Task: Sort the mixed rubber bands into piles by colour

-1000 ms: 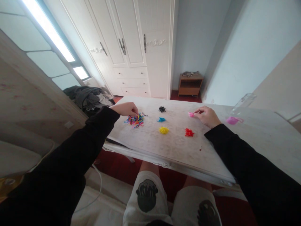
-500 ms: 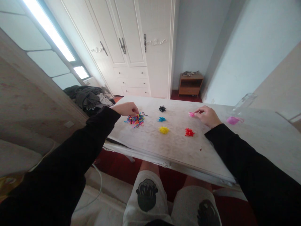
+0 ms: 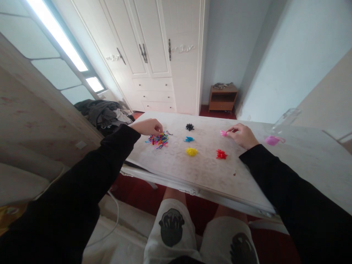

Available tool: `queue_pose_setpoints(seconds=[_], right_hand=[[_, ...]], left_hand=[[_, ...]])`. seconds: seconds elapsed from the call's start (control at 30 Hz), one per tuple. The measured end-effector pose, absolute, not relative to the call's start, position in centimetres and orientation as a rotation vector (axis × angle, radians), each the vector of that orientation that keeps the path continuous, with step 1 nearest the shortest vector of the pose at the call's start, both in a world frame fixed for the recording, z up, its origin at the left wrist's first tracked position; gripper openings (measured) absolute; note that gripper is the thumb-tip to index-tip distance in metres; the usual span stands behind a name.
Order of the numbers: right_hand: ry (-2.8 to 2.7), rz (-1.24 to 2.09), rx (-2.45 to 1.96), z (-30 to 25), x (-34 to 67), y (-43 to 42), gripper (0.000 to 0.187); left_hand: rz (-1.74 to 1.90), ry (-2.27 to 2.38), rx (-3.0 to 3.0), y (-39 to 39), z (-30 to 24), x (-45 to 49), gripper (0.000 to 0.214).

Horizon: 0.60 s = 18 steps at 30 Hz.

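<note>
At the left of the table, a mixed pile of colourful small rubber bands (image 3: 159, 140) lies under my left hand (image 3: 148, 127). Its fingers are pinched at the pile's far edge, and what they hold is too small to make out. My right hand (image 3: 242, 135) is closed at the fingertips on pink rubber bands (image 3: 223, 133). Between my hands are sorted heaps: black rubber bands (image 3: 189, 127), blue rubber bands (image 3: 189, 139) and yellow rubber bands (image 3: 191, 151). Red rubber bands (image 3: 221, 154) lie nearer me, below the pink ones.
On the table (image 3: 176, 165), right of my right hand, stand a clear plastic bottle or jar (image 3: 287, 119) and a pink object (image 3: 272, 140). A small dark speck (image 3: 234, 173) marks the near tabletop. Dark clothes (image 3: 101, 115) are heaped beyond the left end.
Both hands stay almost in place. My left fingers shift very slightly at the mixed pile; the sorted heaps look the same.
</note>
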State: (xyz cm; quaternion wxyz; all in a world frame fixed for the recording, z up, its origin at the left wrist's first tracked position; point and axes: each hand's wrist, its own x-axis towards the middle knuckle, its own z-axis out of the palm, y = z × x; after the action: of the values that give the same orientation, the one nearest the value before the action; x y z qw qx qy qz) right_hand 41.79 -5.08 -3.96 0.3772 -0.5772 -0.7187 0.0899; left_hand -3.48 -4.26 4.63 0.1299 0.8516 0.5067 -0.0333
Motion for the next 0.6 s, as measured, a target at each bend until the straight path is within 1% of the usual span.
queue_pose_setpoints(seconds=[0.3, 0.4, 0.6], right_hand=[[-1.831, 0.223, -1.482, -4.1, 41.8, -5.1, 0.014], [-1.837, 0.222, -1.485, -4.1, 41.7, -5.1, 0.012], [-1.858, 0.219, -1.483, -4.1, 41.8, -5.0, 0.01]], left_hand=[[-0.087, 1.485, 2.457, -3.6, 4.3, -4.3, 0.028], [-0.076, 1.501, 2.442, -3.5, 4.0, -4.6, 0.025], [-0.052, 1.487, 2.451, -3.6, 3.7, -4.7, 0.027]])
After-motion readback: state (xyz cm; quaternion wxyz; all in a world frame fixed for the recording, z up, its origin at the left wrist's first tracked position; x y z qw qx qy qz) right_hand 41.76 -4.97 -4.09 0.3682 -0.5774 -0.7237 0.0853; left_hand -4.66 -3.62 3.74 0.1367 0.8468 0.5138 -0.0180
